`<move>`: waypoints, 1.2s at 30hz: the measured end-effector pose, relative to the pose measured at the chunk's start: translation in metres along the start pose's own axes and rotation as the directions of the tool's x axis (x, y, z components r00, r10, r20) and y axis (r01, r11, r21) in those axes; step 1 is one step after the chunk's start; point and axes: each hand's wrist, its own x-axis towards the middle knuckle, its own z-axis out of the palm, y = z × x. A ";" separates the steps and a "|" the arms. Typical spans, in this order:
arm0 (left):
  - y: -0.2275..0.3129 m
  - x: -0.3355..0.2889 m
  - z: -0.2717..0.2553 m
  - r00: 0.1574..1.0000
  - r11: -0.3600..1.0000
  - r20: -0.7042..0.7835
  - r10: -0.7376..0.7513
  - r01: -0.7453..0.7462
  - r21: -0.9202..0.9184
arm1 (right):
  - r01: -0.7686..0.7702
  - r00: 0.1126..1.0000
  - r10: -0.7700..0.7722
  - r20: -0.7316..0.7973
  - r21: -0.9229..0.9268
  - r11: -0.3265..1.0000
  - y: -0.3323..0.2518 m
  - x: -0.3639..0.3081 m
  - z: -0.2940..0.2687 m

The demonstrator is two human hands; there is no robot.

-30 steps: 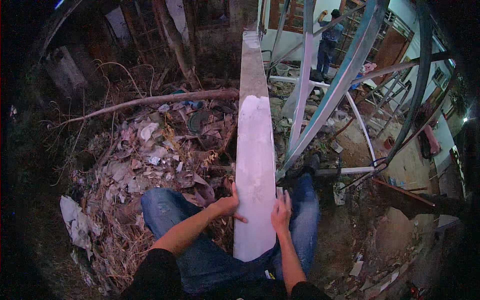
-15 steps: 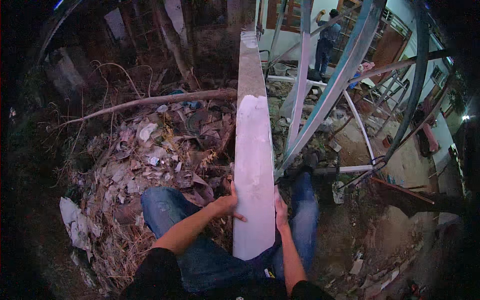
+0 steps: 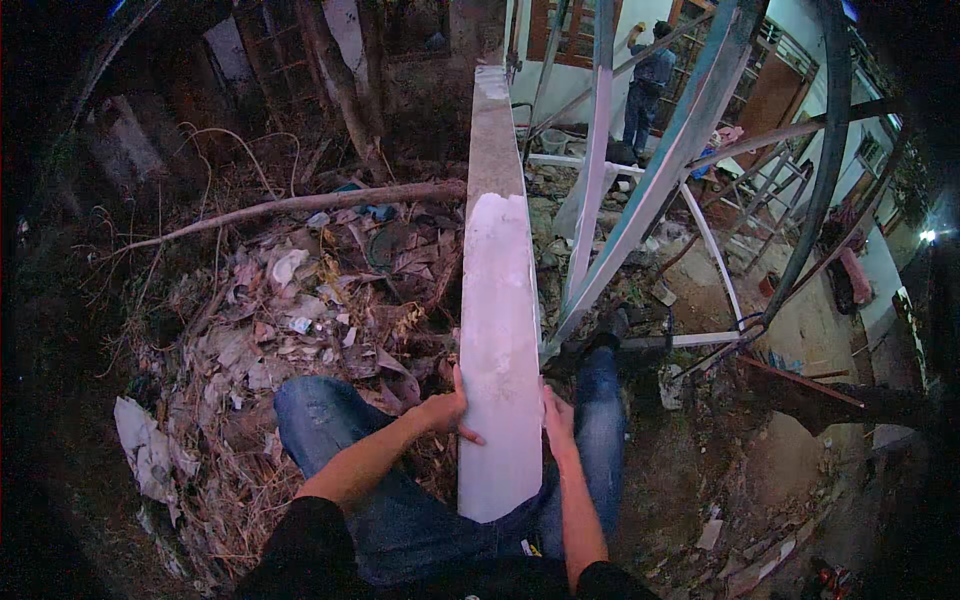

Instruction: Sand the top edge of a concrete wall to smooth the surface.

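Observation:
I sit astride a narrow wall whose flat top runs straight away from me, smooth whitish-grey nearby and rougher, browner farther off. My left hand grips its left edge, the thumb lying over the top and the other fingers going down the side, partly hidden. On the opposite edge, my right hand is pressed against the wall, its fingers bent at the rim and some of them out of sight. Both forearms reach forward over my jeans, one leg hanging on each side.
Rubble and litter cover the ground at left, beneath a long bare branch. On the right, slanting metal beams rise close to the wall, and a dark curved pipe stands beyond. A person stands by the house.
The whole view has shifted slightly, so the wall and beams sit a little farther left. Both hands stay on the wall's edges; more of the right fingers shows.

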 end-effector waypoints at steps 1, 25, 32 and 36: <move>-0.005 0.001 0.002 1.000 1.000 -0.003 -0.004 0.004 -0.001 | 0.115 0.993 -0.114 -0.019 0.186 0.976 -0.003 -0.005 0.008; -0.013 -0.002 0.003 0.994 0.988 -0.085 0.066 -0.053 0.145 | 0.232 0.973 -0.232 -0.008 0.002 0.973 -0.001 0.000 0.033; 0.007 -0.007 -0.001 0.999 0.997 -0.053 -0.001 0.005 0.072 | 0.313 0.936 -0.327 -0.131 -0.116 0.943 0.023 0.008 0.024; 0.000 0.001 0.005 0.998 0.992 -0.038 0.051 -0.046 0.120 | 0.247 0.960 -0.263 -0.098 -0.153 0.957 0.000 -0.009 0.025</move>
